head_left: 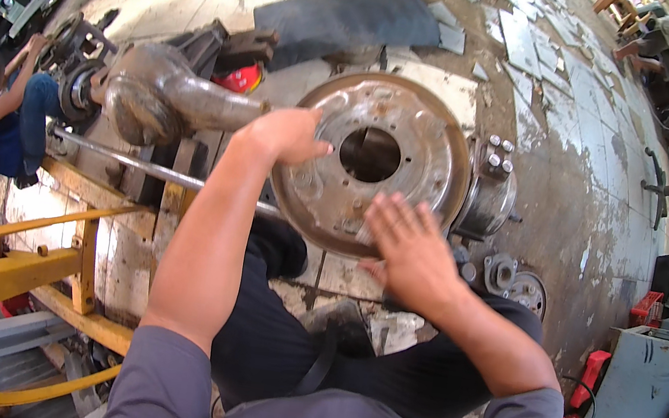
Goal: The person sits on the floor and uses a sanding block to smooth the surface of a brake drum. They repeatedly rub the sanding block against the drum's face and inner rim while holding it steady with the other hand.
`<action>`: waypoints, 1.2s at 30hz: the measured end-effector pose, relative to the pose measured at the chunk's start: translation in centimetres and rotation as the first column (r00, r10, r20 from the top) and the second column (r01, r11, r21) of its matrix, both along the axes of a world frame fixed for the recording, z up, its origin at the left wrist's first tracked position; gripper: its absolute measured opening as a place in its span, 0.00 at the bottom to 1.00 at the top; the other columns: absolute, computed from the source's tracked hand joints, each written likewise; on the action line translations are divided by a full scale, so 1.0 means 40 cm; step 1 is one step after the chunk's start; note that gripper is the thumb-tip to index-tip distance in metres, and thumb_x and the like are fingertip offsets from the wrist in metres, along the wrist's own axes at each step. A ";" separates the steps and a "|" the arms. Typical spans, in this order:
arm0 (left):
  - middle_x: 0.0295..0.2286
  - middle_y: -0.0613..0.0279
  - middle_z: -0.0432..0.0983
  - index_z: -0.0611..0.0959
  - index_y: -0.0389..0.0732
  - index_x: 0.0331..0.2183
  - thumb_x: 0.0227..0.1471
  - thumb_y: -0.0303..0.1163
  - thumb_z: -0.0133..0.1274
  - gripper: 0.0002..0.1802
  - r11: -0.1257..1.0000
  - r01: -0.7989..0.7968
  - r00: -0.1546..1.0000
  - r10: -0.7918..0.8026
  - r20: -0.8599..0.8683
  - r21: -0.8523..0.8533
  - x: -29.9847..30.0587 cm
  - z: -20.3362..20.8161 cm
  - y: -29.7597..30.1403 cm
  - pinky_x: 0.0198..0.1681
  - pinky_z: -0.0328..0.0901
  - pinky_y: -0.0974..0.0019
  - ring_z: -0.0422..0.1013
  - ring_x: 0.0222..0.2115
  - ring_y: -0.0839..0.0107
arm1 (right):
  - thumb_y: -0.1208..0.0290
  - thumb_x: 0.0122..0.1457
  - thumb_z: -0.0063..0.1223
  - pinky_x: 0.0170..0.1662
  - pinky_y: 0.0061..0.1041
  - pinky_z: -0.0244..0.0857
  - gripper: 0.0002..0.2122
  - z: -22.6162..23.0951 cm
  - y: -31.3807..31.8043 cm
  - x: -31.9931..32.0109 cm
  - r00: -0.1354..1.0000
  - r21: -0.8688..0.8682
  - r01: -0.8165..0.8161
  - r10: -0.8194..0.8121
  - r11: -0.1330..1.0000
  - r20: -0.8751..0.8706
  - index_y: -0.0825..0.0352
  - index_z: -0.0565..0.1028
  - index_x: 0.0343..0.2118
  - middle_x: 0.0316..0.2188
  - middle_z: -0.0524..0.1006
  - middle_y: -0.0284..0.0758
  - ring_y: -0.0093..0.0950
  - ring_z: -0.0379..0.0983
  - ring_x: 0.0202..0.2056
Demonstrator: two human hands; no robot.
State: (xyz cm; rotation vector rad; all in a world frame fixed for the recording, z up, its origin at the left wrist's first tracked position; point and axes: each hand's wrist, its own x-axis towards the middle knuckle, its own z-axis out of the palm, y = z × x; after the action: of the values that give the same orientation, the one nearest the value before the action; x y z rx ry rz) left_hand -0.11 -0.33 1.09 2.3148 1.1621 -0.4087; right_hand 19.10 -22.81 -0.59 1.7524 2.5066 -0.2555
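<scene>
In front of me is a round, rust-stained metal brake backing plate (335, 194) with a large centre hole and several small holes, its face toward me. My left hand (287, 133) reaches over the plate's left edge, thumb and fingers apart, the thumb pointing at the centre hole. My right hand (409, 245) is open over the plate's lower right, fingers stretched; whether it touches or hovers I cannot tell. Left of the plate, a rusty axle housing (147, 92) with a rounded middle runs toward a co-worker.
A co-worker (5, 104) in blue sits far left, hands on a hub. A yellow metal frame (18, 273) stands at lower left. Right of the plate is a metal cylinder with bolts (490, 194). A dark curved sheet (351, 23) lies behind; a grey cabinet (638, 402) stands right.
</scene>
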 end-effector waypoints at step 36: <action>0.51 0.43 0.76 0.75 0.33 0.54 0.59 0.48 0.55 0.32 0.999 -0.049 0.998 0.049 -0.024 -0.001 0.015 0.008 -0.006 0.58 0.66 0.52 0.72 0.53 0.50 | 0.43 0.66 0.42 0.73 0.45 0.38 0.37 0.003 -0.038 -0.035 0.992 -0.125 -0.105 0.095 0.987 -0.081 0.71 0.59 0.67 0.70 0.55 0.46 0.41 0.47 0.72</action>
State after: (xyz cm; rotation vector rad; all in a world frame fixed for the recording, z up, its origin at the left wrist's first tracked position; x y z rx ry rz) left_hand 0.48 -0.56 1.43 2.2810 1.2274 -0.4202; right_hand 17.70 -24.32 -0.47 1.5924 2.5564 -0.4733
